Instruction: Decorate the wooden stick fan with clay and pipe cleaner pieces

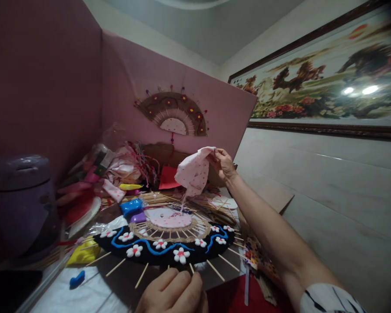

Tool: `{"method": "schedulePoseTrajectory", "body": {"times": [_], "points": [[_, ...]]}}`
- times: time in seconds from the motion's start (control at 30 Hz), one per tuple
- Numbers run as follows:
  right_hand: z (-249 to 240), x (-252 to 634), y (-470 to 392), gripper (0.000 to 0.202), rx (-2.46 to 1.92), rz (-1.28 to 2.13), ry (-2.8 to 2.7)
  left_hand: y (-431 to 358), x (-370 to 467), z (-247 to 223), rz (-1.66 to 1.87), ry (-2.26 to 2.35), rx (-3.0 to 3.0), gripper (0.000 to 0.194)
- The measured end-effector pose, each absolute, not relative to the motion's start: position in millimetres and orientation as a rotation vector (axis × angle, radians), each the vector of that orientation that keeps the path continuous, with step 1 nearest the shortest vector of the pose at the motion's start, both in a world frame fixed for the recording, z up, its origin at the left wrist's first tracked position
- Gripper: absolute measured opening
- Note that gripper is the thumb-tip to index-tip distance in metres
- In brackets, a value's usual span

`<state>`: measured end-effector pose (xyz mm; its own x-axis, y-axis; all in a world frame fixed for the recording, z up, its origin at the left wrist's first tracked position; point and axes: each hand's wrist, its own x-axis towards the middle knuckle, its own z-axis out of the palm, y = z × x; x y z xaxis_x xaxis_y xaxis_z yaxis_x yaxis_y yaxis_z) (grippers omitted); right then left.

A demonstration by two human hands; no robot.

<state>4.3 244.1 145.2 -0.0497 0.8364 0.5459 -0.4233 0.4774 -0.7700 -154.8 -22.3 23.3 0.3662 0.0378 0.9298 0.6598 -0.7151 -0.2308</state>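
Observation:
My right hand (225,164) is raised over the table, its fingers pinching the edge of a pink cloth piece (193,174) with red spots. The cloth hangs down, frayed threads trailing at its bottom. Below it lies a handmade fan (150,253) with a black band, white flowers, blue wavy lines and thin sticks poking out. A pink spotted half-round patch (171,221) sits at the fan's centre, edged with twine. My left hand (174,292) is closed at the bottom, just before the fan's near edge. Whatever its fingers hold is hidden.
A finished brown fan (172,111) hangs on the pink board behind. Blue clay (132,207), purple clay (137,217) and a yellow packet (84,254) lie left of the fan. Cloth scraps (122,167) pile up behind. A purple canister (21,208) stands far left.

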Motion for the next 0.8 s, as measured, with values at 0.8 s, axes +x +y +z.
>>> {"method": "schedulePoseTrajectory", "body": {"times": [0.8], "points": [[98,48,238,0.025,-1.179,-0.106,-2.09,-23,-156,25,-1.359,-0.595,-2.071,0.027]]}}
